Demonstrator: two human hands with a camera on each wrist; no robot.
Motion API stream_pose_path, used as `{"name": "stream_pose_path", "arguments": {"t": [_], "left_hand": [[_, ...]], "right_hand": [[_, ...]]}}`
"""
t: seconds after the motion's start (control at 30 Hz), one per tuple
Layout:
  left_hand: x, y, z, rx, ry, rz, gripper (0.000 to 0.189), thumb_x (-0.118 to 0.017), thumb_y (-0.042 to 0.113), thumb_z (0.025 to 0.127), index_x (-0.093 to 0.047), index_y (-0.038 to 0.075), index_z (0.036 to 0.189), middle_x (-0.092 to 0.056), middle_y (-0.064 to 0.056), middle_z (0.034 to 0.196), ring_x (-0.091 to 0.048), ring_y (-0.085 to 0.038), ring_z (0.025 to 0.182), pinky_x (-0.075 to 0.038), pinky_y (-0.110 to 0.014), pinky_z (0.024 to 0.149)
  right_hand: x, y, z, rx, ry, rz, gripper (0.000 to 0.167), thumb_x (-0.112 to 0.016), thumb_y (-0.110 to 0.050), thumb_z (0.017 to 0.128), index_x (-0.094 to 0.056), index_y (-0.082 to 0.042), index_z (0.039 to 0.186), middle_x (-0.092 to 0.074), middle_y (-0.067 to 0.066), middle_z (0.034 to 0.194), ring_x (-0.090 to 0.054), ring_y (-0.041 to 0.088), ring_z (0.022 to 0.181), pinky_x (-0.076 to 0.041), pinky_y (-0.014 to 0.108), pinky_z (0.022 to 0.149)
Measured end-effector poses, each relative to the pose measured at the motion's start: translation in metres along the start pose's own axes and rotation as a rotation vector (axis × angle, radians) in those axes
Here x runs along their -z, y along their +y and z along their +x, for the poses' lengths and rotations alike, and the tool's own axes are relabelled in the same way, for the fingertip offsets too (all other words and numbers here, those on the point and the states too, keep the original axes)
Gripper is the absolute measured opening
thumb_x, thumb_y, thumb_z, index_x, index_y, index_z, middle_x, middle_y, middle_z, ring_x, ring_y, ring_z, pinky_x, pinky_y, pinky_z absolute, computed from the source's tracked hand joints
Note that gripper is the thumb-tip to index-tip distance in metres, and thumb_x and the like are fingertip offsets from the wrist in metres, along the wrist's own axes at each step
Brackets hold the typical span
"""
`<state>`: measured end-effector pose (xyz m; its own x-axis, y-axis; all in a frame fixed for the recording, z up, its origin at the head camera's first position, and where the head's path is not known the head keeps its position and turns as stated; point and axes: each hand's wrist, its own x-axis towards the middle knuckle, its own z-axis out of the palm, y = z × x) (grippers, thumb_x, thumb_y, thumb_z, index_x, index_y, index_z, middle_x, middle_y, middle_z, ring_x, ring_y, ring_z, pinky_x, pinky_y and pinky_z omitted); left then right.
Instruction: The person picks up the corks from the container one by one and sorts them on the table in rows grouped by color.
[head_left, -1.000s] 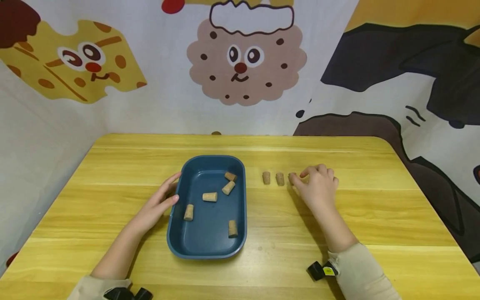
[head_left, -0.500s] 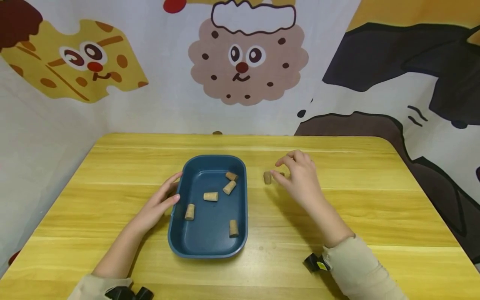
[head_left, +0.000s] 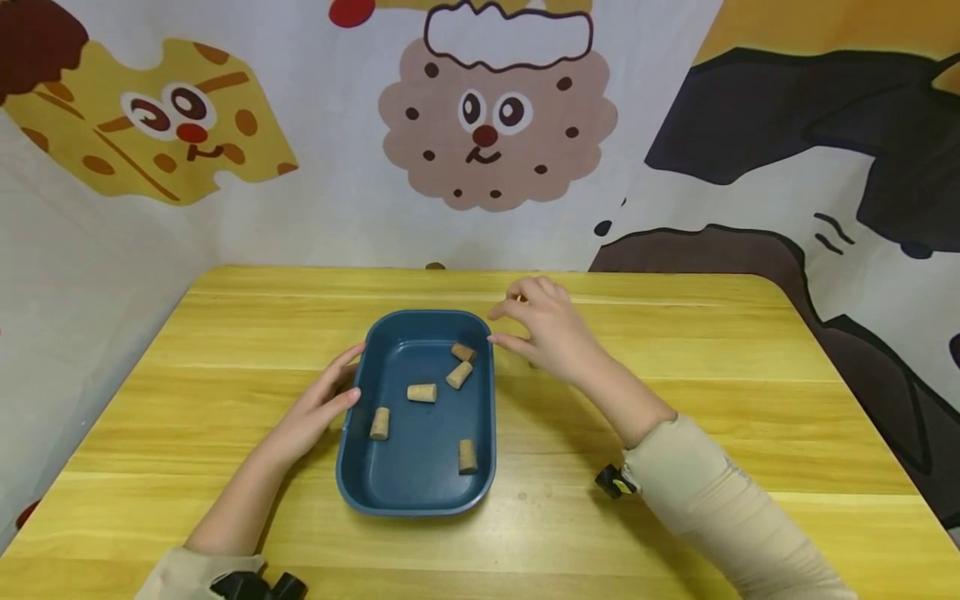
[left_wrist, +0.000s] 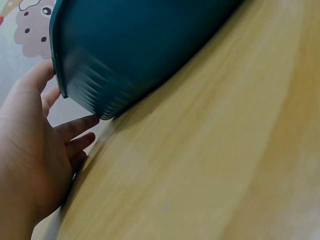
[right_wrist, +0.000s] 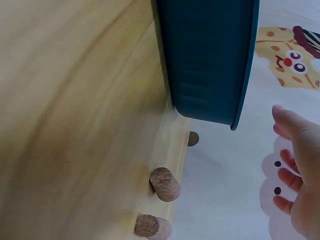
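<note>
A blue plastic tray (head_left: 420, 500) stands on the table with several tapered corks (head_left: 422, 392) lying inside it. My left hand (head_left: 318, 408) rests against the tray's left side, its fairly straight fingers touching the rim and wall (left_wrist: 95, 85). Just off the tray's right rim hovers my right hand (head_left: 551, 329), fingers loosely bent and nothing visible between them. The right wrist view shows a cork (right_wrist: 165, 185) standing on the table and another cork (right_wrist: 152, 226) beside it, below the hand. From the head camera the right hand hides nearly all of these standing corks.
The yellow wood-grain table (head_left: 712, 375) reaches back to a cartoon-printed cloth (head_left: 330, 125) on the wall. A black wrist device (head_left: 617, 482) sits at the right cuff, and another device (head_left: 258, 586) at the left cuff.
My right hand has moved left from the rightmost standing cork, over the row, to beside the tray's right rim. The left hand and tray have stayed in place.
</note>
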<state>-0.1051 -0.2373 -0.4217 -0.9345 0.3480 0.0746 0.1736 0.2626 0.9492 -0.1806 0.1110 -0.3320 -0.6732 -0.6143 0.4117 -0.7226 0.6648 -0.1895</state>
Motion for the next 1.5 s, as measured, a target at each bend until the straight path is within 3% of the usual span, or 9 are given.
{"name": "stream_pose_path", "arguments": {"t": [0.47,0.7,1.13,1.5], "left_hand": [[0.000,0.001,-0.001,0.003,0.003,0.008,0.057,-0.047,0.015,0.102,-0.024,0.025,0.153,-0.032,-0.023,0.147,-0.031,-0.040,0.132,-0.029,-0.061,0.098],[0.001,0.001,-0.001,-0.001,0.001,0.012,0.058,-0.047,0.014,0.102,-0.024,0.025,0.153,-0.032,-0.024,0.146,-0.031,-0.041,0.132,-0.030,-0.062,0.098],[0.000,0.002,-0.001,-0.006,0.001,0.013,0.058,-0.047,0.014,0.101,-0.023,0.024,0.153,-0.033,-0.024,0.146,-0.031,-0.041,0.132,-0.029,-0.062,0.098],[0.000,0.003,-0.001,-0.013,-0.001,0.002,0.058,-0.047,0.013,0.101,-0.023,0.023,0.153,-0.032,-0.024,0.146,-0.030,-0.041,0.132,-0.028,-0.062,0.098]], "right_hand": [[-0.012,0.007,0.039,0.124,-0.188,0.033,0.024,-0.077,-0.026,0.083,-0.074,-0.020,0.106,-0.053,0.004,0.109,-0.044,0.025,0.104,-0.034,0.043,0.089],[-0.022,0.007,0.051,0.113,-0.280,0.086,0.022,-0.076,-0.022,0.084,-0.075,-0.022,0.105,-0.052,0.003,0.111,-0.043,0.025,0.108,-0.032,0.044,0.094],[-0.035,0.003,0.066,0.075,-0.508,0.042,0.019,-0.074,-0.020,0.086,-0.075,-0.027,0.104,-0.049,0.000,0.115,-0.041,0.022,0.102,-0.032,0.043,0.089],[-0.044,-0.002,0.074,0.055,-0.638,0.015,0.024,-0.072,-0.012,0.087,-0.075,-0.030,0.104,-0.046,0.006,0.134,-0.038,0.027,0.122,-0.030,0.050,0.100]]}}
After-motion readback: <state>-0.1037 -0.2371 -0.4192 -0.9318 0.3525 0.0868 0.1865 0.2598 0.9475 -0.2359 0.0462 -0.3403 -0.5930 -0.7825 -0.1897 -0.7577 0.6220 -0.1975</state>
